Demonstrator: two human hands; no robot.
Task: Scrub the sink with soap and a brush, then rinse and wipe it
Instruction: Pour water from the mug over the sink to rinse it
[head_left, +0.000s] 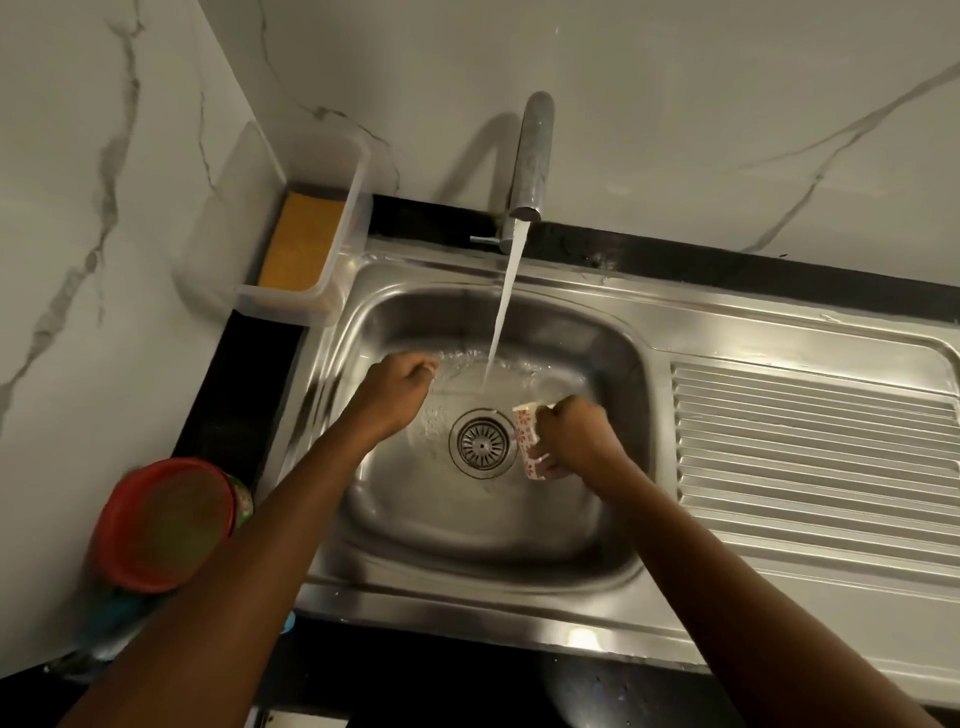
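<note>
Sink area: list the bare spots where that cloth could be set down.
The ribbed drainboard, right of the basin, is bare. So is the front rim below the basin. The left is crowded: a tray with a sponge at the back corner, a red-lidded jar in front. Both hands, left and right gripping the cloth, fill the basin.

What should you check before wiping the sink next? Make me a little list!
1. Water running from the tap: ok, the stream lands in the basin.
2. Cloth ready: ok, the right hand grips a patterned cloth.
3. Left hand free: cannot tell, its fingers are curled and blurred.
4. Drain unblocked: ok, the strainer shows, nothing on it.
5. Soap rinsed off the sink: cannot tell, only wet shine shows.
</note>
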